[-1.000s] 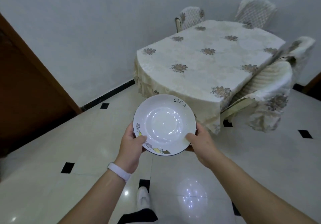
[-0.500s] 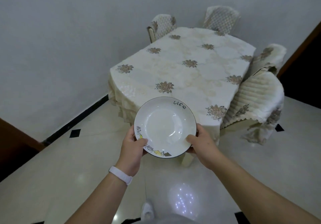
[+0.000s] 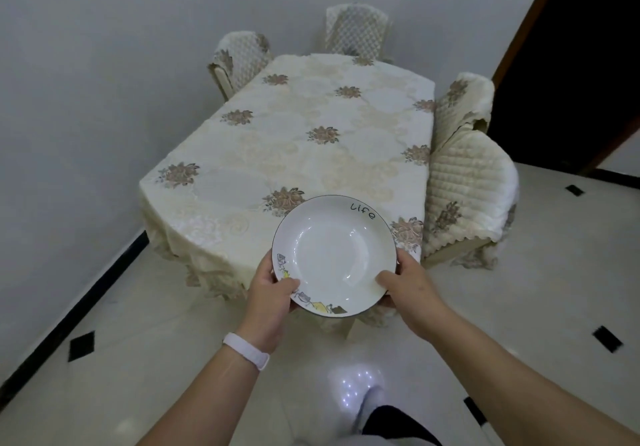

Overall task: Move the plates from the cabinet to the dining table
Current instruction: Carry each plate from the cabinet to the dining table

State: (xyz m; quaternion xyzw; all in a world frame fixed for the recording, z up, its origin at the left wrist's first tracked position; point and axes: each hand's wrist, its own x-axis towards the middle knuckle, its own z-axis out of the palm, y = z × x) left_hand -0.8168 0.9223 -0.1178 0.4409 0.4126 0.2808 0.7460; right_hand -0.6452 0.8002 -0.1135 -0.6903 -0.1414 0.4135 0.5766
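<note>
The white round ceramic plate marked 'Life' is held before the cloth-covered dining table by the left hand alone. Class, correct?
No. The head view shows both hands holding the white round ceramic plate before the cloth-covered dining table: left hand and right hand on opposite rims.

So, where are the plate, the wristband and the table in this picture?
plate [image 3: 332, 255], head view, the white middle of its well.
wristband [image 3: 246, 350], head view, the middle of the white band.
table [image 3: 294, 168], head view, a bare patch of the cloth on top.
</note>
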